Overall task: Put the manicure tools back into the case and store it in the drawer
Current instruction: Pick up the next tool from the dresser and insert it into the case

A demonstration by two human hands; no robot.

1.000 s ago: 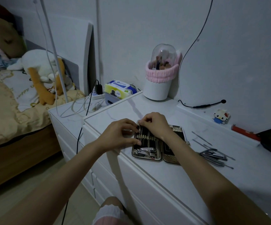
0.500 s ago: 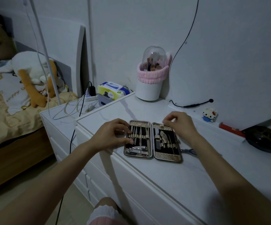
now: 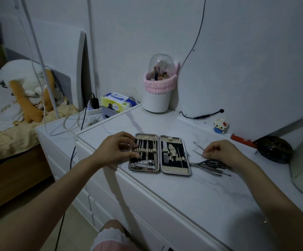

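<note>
The manicure case (image 3: 176,171) lies open and flat on the white dresser top (image 3: 192,194). Several metal tools sit in its loops, and a nail clipper (image 3: 144,163) fills the lower left half. My left hand (image 3: 116,149) holds the case's left edge, fingers and thumb over the tools there. Loose thin metal tools (image 3: 212,167) lie in a pile just right of the case, with two single picks (image 3: 198,146) beyond it. My right hand (image 3: 223,153) hovers over that pile, fingertips pinched on the end of one thin pick. Closed drawer fronts (image 3: 147,214) run below the top.
At the back stand a white brush holder with a pink band (image 3: 158,91), a small block toy (image 3: 219,125), a red object (image 3: 243,140) and a dark round dish (image 3: 274,149). A cable (image 3: 201,116) lies by the wall. A lower side table (image 3: 61,127) with cords and a bed (image 3: 2,138) are left.
My right hand left the case and moved right to the loose tools. The left hand stayed on the case's left half. The camera turned slightly.
</note>
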